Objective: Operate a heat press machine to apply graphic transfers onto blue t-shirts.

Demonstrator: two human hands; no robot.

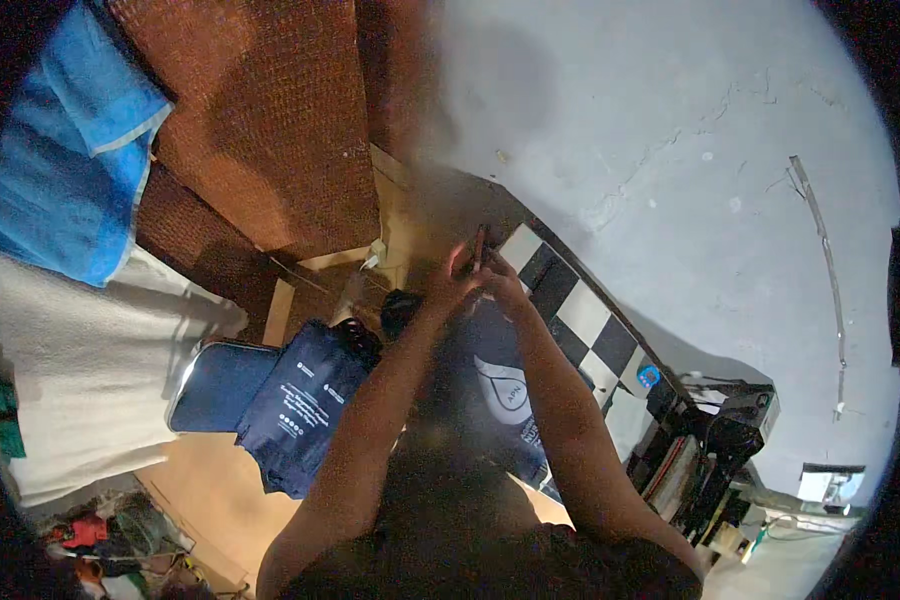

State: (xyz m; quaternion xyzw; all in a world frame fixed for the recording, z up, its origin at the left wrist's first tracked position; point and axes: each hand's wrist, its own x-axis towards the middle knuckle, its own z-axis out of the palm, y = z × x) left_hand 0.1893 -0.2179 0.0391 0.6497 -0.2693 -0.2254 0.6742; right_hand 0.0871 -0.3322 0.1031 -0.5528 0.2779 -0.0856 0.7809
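Observation:
My arms reach forward, and my two hands meet around a thin dark object [481, 246], possibly a phone seen edge-on. My left hand [459, 274] grips it from the left. Against its other side, my right hand [501, 279] is closed, with the fingers of both hands close together. Dim light and blur hide the finer details. Below the hands lies a navy bag [484, 341] with a pale drop-shaped print, partly covered by my right forearm. Another navy bag [300, 405] with white writing lies left of my left forearm.
A dark blue flat case [221, 390] lies beside the left bag. A blue towel [67, 165] and white cloth [82, 360] hang at left, near brown woven panels [285, 112]. Black-and-white checks [585, 311] run along the grey wall [682, 187]. Books [675, 476] stand at right.

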